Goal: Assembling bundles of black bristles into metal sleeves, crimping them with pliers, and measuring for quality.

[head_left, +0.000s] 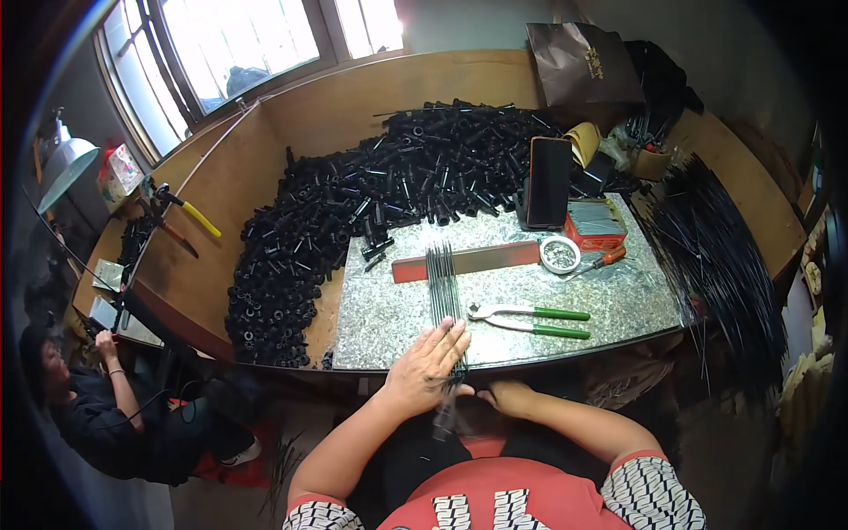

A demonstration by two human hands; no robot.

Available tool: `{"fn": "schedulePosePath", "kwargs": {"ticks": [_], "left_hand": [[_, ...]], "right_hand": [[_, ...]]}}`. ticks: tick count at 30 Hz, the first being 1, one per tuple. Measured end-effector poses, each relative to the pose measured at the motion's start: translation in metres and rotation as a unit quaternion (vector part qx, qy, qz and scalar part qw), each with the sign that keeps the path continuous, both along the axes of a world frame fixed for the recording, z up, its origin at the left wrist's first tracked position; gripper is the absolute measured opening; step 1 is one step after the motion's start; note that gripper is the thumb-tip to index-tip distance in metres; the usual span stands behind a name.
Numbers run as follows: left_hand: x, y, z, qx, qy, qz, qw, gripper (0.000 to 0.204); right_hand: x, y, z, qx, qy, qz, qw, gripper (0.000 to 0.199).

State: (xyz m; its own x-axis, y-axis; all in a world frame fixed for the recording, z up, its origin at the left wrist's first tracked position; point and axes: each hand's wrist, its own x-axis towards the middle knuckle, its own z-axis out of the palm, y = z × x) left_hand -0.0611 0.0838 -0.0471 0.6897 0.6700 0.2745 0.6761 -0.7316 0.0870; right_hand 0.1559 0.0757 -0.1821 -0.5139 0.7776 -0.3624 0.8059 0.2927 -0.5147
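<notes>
Tubes (353,212), short and black, lie heaped across the far left of the bench (265,141), well apart from the work at the near edge. Just right of that heap, on the speckled slab (389,318), the left hand (426,364) lies flat with fingers spread, pressing on a bundle of thin dark rods (443,283) that runs from a red-edged bar (468,261) at the far side to the near edge and overhangs it. To do this well, I judge the palm should bear evenly so the rods stay side by side and do not roll or cross. Below the bench edge the right hand (505,397) closes on the overhanging rod ends; whether it pinches all or only some I cannot tell. It would do best to grip close to the edge and keep the ends level. Right of the bundle, green-handled pliers (530,320) lie near, then a small round tin (560,254), and a great sheaf of long black rods (715,256) at the far right.
</notes>
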Motion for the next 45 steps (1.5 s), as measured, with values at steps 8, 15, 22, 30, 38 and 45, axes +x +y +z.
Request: {"fn": "schedulePosePath", "kwargs": {"ticks": [8,15,22,30,38,45], "left_hand": [[0.016,-0.001,-0.004,0.035,-0.055,-0.007,0.998,0.065],[0.037,0.001,-0.011,0.050,-0.076,0.015,0.996,0.072],[0.038,0.003,-0.009,0.062,-0.063,0.048,0.995,0.095],[0.044,0.004,-0.003,0.029,-0.048,0.052,0.997,0.090],[0.036,0.012,-0.007,0.014,-0.007,0.036,0.999,0.091],[0.024,0.014,0.007,-0.001,0.003,0.000,1.000,0.093]], "right_hand": [[0.029,-0.026,0.120,0.245,0.297,0.020,0.923,0.016],[0.030,-0.009,0.138,0.301,0.291,0.020,0.908,0.021],[0.015,-0.012,0.134,0.343,0.249,0.002,0.906,0.009],[0.045,-0.019,0.160,0.365,0.339,-0.091,0.863,0.012],[0.155,-0.005,0.231,0.174,0.572,-0.311,0.739,0.011],[0.284,0.055,0.220,0.465,0.193,-0.388,0.772,0.020]]}}
